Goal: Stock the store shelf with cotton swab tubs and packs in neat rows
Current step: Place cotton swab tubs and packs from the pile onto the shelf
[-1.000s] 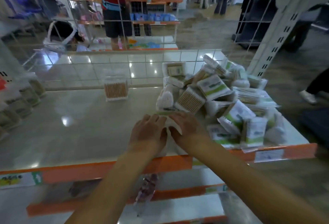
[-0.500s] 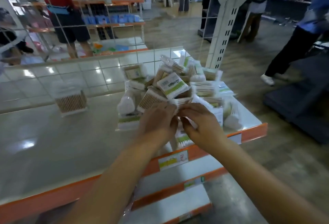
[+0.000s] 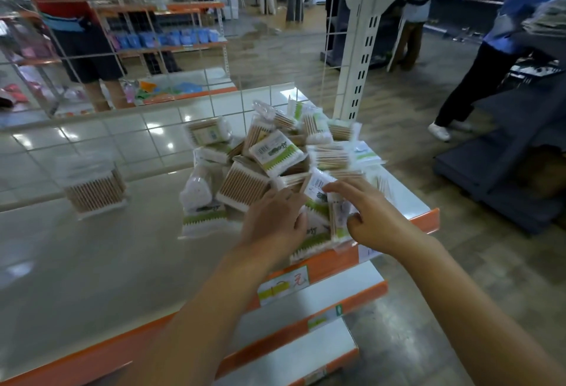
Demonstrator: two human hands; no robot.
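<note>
A loose heap of cotton swab packs, white with green labels and tan sticks, lies on the right end of the grey shelf. One clear cotton swab tub stands alone upright at the back left. My left hand rests palm down on the front of the heap, fingers curled over packs. My right hand lies beside it with fingers spread, thumb and fingers pinching a white barcoded pack at the heap's front right.
The shelf has an orange front lip with price tags, and lower shelves below. A wire grid backs it and a white upright post stands at its right end. People stand behind the grid and on the right aisle.
The view swung right, so the heap sits more central. Both hands moved from the shelf's front edge up into the heap, and the right hand spread over a pack.
</note>
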